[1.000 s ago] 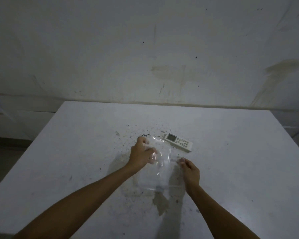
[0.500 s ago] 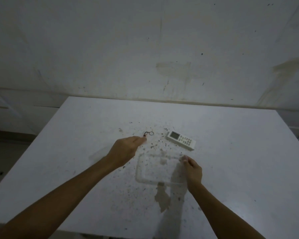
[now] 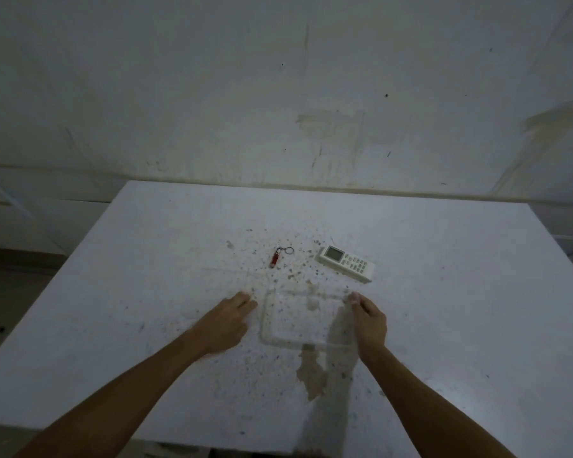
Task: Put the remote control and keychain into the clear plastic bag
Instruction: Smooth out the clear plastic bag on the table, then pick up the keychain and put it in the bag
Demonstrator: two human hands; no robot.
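Both hands lie low over the white table (image 3: 444,325): the left hand (image 3: 227,322) is empty, fingers loosely together just left of the clear plastic bag (image 3: 300,317), while the right hand (image 3: 369,320) pinches the bag's far right corner between thumb and fingertips. Flat on the speckled tabletop, the bag lies between them. Beyond it, well apart from both hands, lie the white remote control (image 3: 346,267) and, to its left, the small red keychain (image 3: 277,257).
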